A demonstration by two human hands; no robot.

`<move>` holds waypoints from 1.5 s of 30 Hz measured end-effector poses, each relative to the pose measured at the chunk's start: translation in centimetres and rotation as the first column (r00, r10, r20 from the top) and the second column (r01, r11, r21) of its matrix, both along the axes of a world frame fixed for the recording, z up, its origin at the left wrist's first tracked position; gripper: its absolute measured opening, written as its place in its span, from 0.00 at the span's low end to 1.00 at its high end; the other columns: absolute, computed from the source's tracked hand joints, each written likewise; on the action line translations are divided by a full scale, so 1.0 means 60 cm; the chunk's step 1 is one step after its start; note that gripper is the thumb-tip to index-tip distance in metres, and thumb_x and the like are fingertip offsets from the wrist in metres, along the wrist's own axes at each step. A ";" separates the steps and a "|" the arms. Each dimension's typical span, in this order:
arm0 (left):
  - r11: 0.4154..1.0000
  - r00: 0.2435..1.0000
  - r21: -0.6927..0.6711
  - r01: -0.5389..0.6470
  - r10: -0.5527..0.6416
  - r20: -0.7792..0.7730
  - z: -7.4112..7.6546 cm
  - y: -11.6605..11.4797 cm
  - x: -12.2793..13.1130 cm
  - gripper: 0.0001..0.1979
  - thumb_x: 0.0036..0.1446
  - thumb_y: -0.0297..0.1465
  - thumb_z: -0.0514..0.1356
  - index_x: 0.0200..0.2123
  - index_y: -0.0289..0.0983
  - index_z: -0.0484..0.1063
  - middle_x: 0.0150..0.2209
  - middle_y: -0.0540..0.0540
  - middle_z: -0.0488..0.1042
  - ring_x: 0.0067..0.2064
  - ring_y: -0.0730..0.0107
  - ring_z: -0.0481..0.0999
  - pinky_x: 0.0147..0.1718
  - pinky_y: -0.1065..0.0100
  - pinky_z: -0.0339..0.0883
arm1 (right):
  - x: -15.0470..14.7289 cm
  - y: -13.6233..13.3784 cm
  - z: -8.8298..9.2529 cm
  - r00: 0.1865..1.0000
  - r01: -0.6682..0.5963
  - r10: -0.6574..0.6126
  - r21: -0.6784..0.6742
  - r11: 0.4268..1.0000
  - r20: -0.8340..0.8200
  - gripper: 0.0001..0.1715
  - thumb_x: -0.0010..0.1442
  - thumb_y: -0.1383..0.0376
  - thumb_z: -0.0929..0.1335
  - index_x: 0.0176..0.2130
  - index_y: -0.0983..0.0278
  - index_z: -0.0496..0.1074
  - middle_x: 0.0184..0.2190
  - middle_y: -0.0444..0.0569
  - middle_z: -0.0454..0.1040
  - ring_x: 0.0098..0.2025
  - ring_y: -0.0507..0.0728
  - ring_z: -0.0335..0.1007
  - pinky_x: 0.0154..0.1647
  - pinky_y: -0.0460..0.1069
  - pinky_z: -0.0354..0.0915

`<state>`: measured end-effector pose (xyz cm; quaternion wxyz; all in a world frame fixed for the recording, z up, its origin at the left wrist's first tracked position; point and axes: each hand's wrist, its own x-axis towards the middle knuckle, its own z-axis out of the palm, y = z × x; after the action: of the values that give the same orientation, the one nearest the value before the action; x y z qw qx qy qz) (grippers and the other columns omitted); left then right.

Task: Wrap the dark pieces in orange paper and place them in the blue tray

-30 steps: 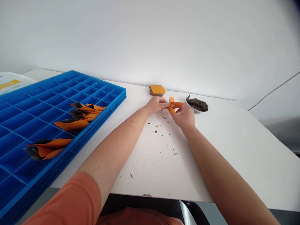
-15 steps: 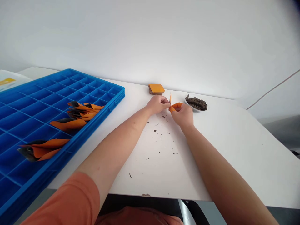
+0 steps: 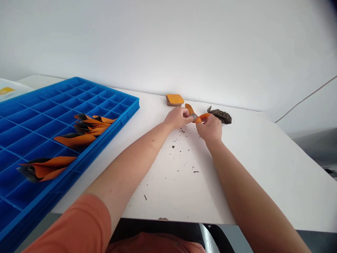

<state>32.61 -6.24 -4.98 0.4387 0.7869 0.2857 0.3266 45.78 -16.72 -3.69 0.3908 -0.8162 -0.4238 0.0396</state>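
Observation:
My left hand [image 3: 178,118] pinches a small, flexible orange-and-dark sheet [image 3: 189,109] above the table. Its orange end stands up behind my left fingertips, and a greyish part shows between the two hands. On the thumb and forefinger of my right hand [image 3: 211,129] are orange finger covers. Those fingers are closed at the sheet's right edge; their exact contact is partly hidden. Just behind and left of my hands lies a stack of orange-topped pieces [image 3: 175,99]. Close behind my right hand sits a white dish [image 3: 226,123] of thin dark pieces [image 3: 221,115] packed in a row.
A blue divided tray [image 3: 105,92] fills the left side, with several curled orange-and-black sheets [image 3: 75,140] in its compartments. Dark crumbs [image 3: 173,147] are scattered over the white table [image 3: 265,168]. A white wall rises behind, and a thin cable [image 3: 302,101] runs at right.
My right hand has shifted slightly right, away from the left. The sheet, seen edge-on before, now shows its orange face and a greyish part between my hands.

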 end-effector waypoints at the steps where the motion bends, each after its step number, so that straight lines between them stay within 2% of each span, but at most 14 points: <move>1: 1.000 1.000 0.001 -0.006 0.006 0.002 0.001 -0.003 0.001 0.14 0.50 0.35 0.63 0.21 0.40 0.61 0.23 0.51 0.66 0.25 0.73 0.61 0.27 0.63 0.52 | 0.000 0.001 -0.001 1.000 0.007 -0.007 -0.001 1.000 -0.004 0.05 0.54 0.62 0.72 0.32 0.59 0.71 0.34 0.51 0.78 0.30 0.59 0.68 0.34 0.55 0.62; 8: 0.998 1.000 0.066 -0.006 0.007 -0.014 0.000 -0.013 0.006 0.12 0.54 0.36 0.62 0.23 0.39 0.64 0.27 0.50 0.73 0.30 0.70 0.68 0.30 0.63 0.60 | -0.007 0.008 -0.013 1.000 0.018 -0.017 0.064 0.998 -0.010 0.04 0.60 0.62 0.68 0.35 0.58 0.66 0.36 0.50 0.75 0.35 0.58 0.68 0.40 0.56 0.65; 11: 0.976 0.998 0.215 -0.027 0.015 0.055 -0.007 -0.005 0.004 0.09 0.55 0.39 0.65 0.35 0.40 0.72 0.41 0.45 0.79 0.44 0.62 0.75 0.43 0.60 0.69 | -0.002 0.010 -0.015 0.997 -0.032 0.038 0.087 0.996 -0.069 0.04 0.62 0.61 0.66 0.38 0.59 0.65 0.40 0.50 0.75 0.36 0.58 0.71 0.40 0.56 0.67; 13: 0.942 0.992 0.319 -0.103 0.072 0.108 -0.013 0.004 0.000 0.27 0.51 0.41 0.70 0.53 0.43 0.70 0.58 0.41 0.74 0.59 0.53 0.71 0.57 0.53 0.67 | 0.003 0.010 -0.013 0.982 -0.078 0.093 0.094 0.992 -0.167 0.07 0.63 0.59 0.66 0.40 0.59 0.65 0.41 0.49 0.75 0.34 0.57 0.73 0.37 0.55 0.69; 15: 0.904 0.993 0.410 -0.122 0.108 0.056 -0.018 0.012 -0.003 0.49 0.46 0.41 0.74 0.68 0.47 0.57 0.72 0.37 0.58 0.72 0.44 0.57 0.68 0.43 0.55 | 0.008 0.009 -0.008 0.942 -0.132 0.159 0.111 0.985 -0.296 0.09 0.63 0.58 0.67 0.42 0.58 0.66 0.37 0.46 0.74 0.31 0.55 0.74 0.36 0.54 0.71; 16: 0.887 0.994 0.453 -0.093 0.107 -0.006 -0.020 0.014 -0.005 0.56 0.44 0.40 0.75 0.72 0.49 0.50 0.75 0.37 0.49 0.75 0.40 0.48 0.70 0.38 0.47 | 0.009 0.008 -0.005 0.912 -0.159 0.194 0.125 0.979 -0.362 0.09 0.63 0.58 0.67 0.42 0.58 0.66 0.34 0.44 0.73 0.30 0.54 0.74 0.36 0.53 0.72; 18: 0.841 0.986 0.541 -0.017 0.104 -0.131 -0.020 0.015 -0.006 0.60 0.44 0.36 0.75 0.74 0.52 0.43 0.78 0.38 0.39 0.78 0.37 0.38 0.71 0.31 0.35 | 0.010 0.005 0.002 0.840 -0.224 0.272 0.157 0.962 -0.470 0.08 0.62 0.59 0.68 0.40 0.58 0.66 0.32 0.41 0.72 0.28 0.52 0.74 0.39 0.53 0.75; 22: 0.723 0.970 0.690 -0.027 0.185 -0.156 -0.009 0.009 -0.003 0.46 0.49 0.28 0.70 0.68 0.48 0.56 0.77 0.39 0.44 0.78 0.41 0.37 0.72 0.33 0.24 | 0.010 -0.005 0.016 0.736 -0.357 0.395 0.182 0.916 -0.549 0.09 0.59 0.59 0.70 0.36 0.59 0.67 0.35 0.42 0.73 0.27 0.49 0.72 0.39 0.54 0.78; 25: 0.702 0.968 0.712 -0.023 0.192 -0.159 0.001 0.004 -0.002 0.37 0.50 0.27 0.68 0.63 0.42 0.62 0.74 0.35 0.55 0.77 0.40 0.43 0.71 0.33 0.24 | 0.011 -0.011 0.021 0.701 -0.410 0.434 0.179 0.894 -0.565 0.10 0.57 0.59 0.71 0.34 0.60 0.68 0.34 0.43 0.71 0.28 0.50 0.71 0.38 0.55 0.79; 27: 0.717 0.970 0.695 0.058 0.123 -0.208 0.004 0.001 -0.002 0.33 0.51 0.27 0.66 0.60 0.39 0.63 0.67 0.34 0.65 0.74 0.41 0.53 0.72 0.34 0.30 | 0.011 -0.014 0.023 0.687 -0.438 0.445 0.161 0.885 -0.575 0.09 0.57 0.60 0.71 0.34 0.61 0.69 0.33 0.43 0.71 0.29 0.50 0.71 0.38 0.55 0.79; 29: 0.736 0.960 0.660 0.153 0.046 -0.274 0.005 -0.001 0.000 0.30 0.51 0.26 0.65 0.58 0.37 0.64 0.59 0.36 0.73 0.67 0.44 0.66 0.69 0.38 0.46 | 0.011 -0.015 0.024 0.686 -0.462 0.447 0.131 0.877 -0.574 0.06 0.58 0.62 0.70 0.34 0.61 0.69 0.35 0.45 0.72 0.29 0.50 0.71 0.37 0.54 0.78; 31: 0.758 0.943 0.615 0.217 0.000 -0.333 0.004 -0.002 0.003 0.27 0.50 0.24 0.64 0.55 0.37 0.65 0.55 0.37 0.75 0.57 0.49 0.72 0.60 0.47 0.62 | 0.009 -0.015 0.024 0.698 -0.473 0.439 0.096 0.876 -0.566 0.03 0.58 0.65 0.69 0.35 0.62 0.71 0.37 0.46 0.74 0.29 0.50 0.71 0.35 0.52 0.78; 34: 0.782 0.939 0.584 0.220 -0.007 -0.344 0.001 0.000 0.004 0.26 0.49 0.21 0.62 0.53 0.37 0.65 0.55 0.38 0.74 0.54 0.52 0.72 0.50 0.56 0.69 | 0.006 -0.012 0.022 0.754 -0.421 0.364 0.023 0.907 -0.547 0.03 0.59 0.69 0.67 0.35 0.62 0.72 0.36 0.46 0.75 0.28 0.50 0.71 0.31 0.49 0.76; 45: 0.747 0.954 0.639 0.183 0.023 -0.299 -0.008 0.008 0.010 0.24 0.53 0.19 0.57 0.54 0.35 0.68 0.54 0.37 0.74 0.55 0.52 0.71 0.55 0.55 0.67 | 0.000 -0.002 0.022 0.813 -0.201 0.149 -0.031 0.979 -0.563 0.03 0.59 0.69 0.70 0.32 0.63 0.73 0.29 0.45 0.75 0.22 0.49 0.67 0.22 0.47 0.72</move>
<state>33.18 -5.78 -5.47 0.1000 0.9412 0.1783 0.2688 45.78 -16.82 -2.39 0.4552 -0.7433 -0.3624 0.3303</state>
